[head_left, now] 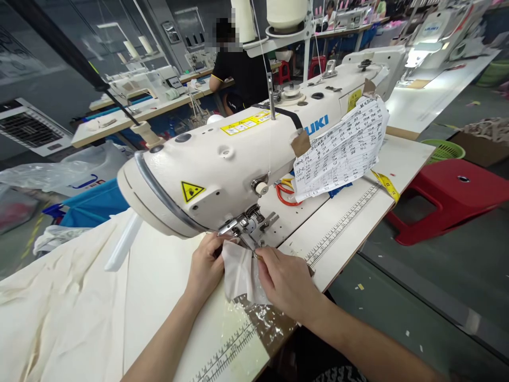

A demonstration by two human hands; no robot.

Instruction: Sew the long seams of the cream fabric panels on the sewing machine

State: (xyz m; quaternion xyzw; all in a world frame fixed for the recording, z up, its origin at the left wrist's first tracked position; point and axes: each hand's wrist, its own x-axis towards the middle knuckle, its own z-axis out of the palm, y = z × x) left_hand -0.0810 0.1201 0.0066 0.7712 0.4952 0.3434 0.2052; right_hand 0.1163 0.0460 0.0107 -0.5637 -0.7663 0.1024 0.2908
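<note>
A piece of white fabric point(238, 270) hangs in folds over the front of the sewing machine bed, beneath the presser foot area point(248, 225). At its left edge, close to the needle, my left hand point(205, 262) pinches the cloth. My right hand point(288, 278) is closed on the other side, its thumb and forefinger together at the end of a slim metal piece point(249, 241). Whether that piece is a tool or a machine part I cannot tell. The white sewing machine head point(222, 164) leans over both hands, and the needle tip is hidden.
Pale cloth point(59, 297) spreads over the left side of the table. A handwritten paper sheet point(342, 148) is taped to the machine. A printed ruler point(342, 217) and a yellow tape measure point(385, 185) lie right, near a red stool point(449, 191). A co-worker point(246, 69) sits behind.
</note>
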